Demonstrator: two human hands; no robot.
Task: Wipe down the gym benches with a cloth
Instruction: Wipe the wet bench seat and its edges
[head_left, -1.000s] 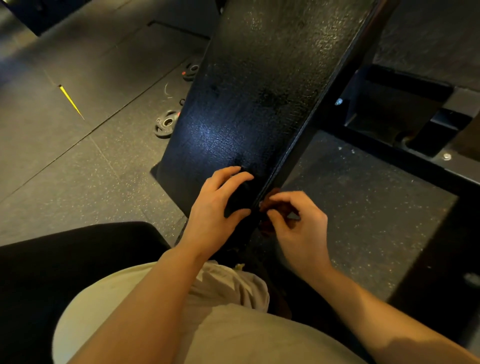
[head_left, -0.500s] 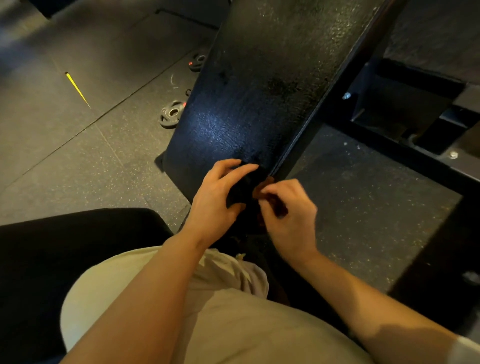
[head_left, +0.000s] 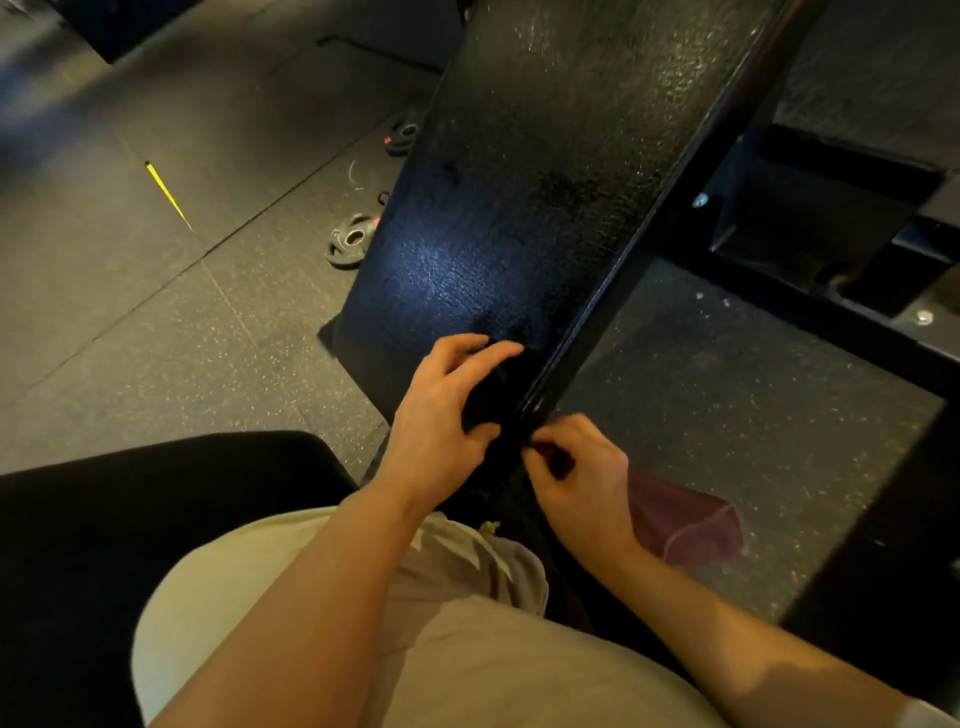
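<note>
A long black padded bench (head_left: 545, 197) runs from in front of me up toward the upper right. My left hand (head_left: 441, 415) curls its fingers and thumb round the dark near corner of the pad. Beside it, at the pad's right edge, my right hand (head_left: 576, 473) has its fingers curled in a pinch. A maroon cloth (head_left: 685, 525) spreads out from under that hand to the right, above the floor. The exact pinch point is in shadow.
Small weight plates (head_left: 350, 244) (head_left: 401, 136) lie on the rubber floor left of the bench. A black steel frame with bolts (head_left: 831, 291) stands to the right. A yellow floor mark (head_left: 166, 195) is at the left. My beige-clad leg (head_left: 415, 649) fills the bottom.
My right hand has dropped slightly along the pad's right edge, and the maroon cloth, before only a reddish scrap in its fingers, now hangs open to its right. My left hand keeps its grip.
</note>
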